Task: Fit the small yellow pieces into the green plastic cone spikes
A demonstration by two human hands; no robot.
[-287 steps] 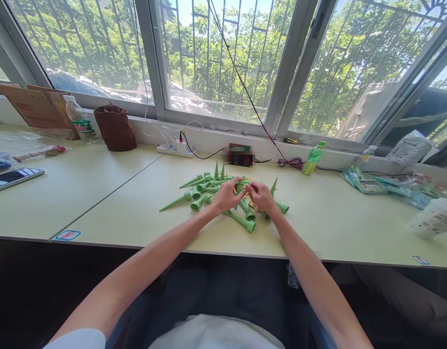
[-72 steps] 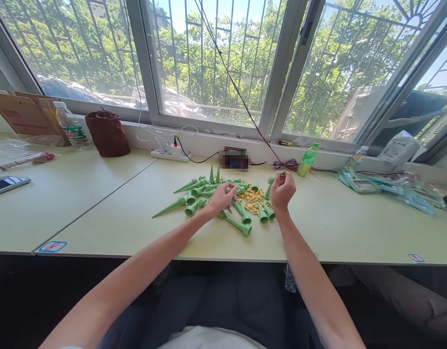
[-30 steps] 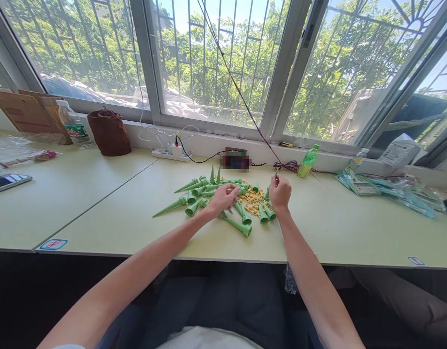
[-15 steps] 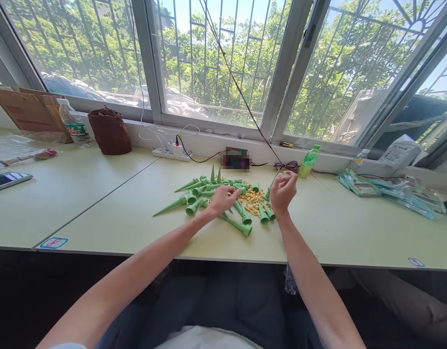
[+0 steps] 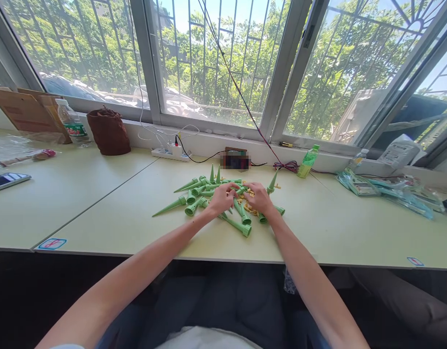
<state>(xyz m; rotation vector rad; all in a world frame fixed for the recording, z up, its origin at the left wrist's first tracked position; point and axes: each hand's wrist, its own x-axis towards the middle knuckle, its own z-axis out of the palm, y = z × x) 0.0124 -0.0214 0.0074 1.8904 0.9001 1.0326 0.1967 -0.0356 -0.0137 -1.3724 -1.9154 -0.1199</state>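
Observation:
My left hand [image 5: 222,198] rests over the middle of a pile of green plastic watering spikes, fingers curled at the wide end of a spike [image 5: 241,190]. Its grip is partly hidden. My right hand [image 5: 259,198] is close beside it, fingers bent down over small yellow plastic pieces [image 5: 250,209]; the fingertips' contents cannot be made out. Right of that hand, a green spike [image 5: 272,182] stands point up, with a yellow piece by its side. Two more upright spikes [image 5: 212,174] are at the back left of the pile. Others lie flat, including a long spike [image 5: 168,207] at the left.
A blurred dark device [image 5: 235,160] and a power strip [image 5: 170,153] sit by the window sill. Behind the pile to the right are coiled wires [image 5: 286,166] and a green bottle [image 5: 308,161]. A brown pouch [image 5: 109,132] and a phone [image 5: 8,182] are left; plastic packets [image 5: 361,183] lie right.
My right hand has left the upright spike at the right and moved left and down onto the yellow pieces. My left hand has stayed in nearly the same place.

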